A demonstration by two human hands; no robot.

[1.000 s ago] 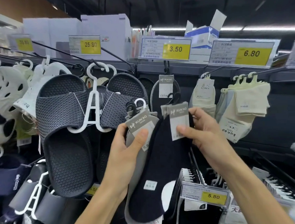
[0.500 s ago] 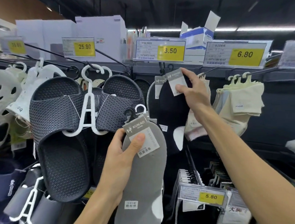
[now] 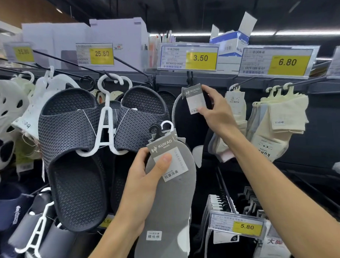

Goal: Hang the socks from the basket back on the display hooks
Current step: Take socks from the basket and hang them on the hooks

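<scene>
Grey socks (image 3: 164,203), black socks (image 3: 188,124) (yellow price tags (image 3: 201,58)).

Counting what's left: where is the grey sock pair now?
Head view, lower centre: the left hand grips the grey sock pair by its card, right of the dark slippers, below the right hand pinching the black sock pair.

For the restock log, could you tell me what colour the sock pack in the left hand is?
Grey sock pack, white patches; head view.
</scene>
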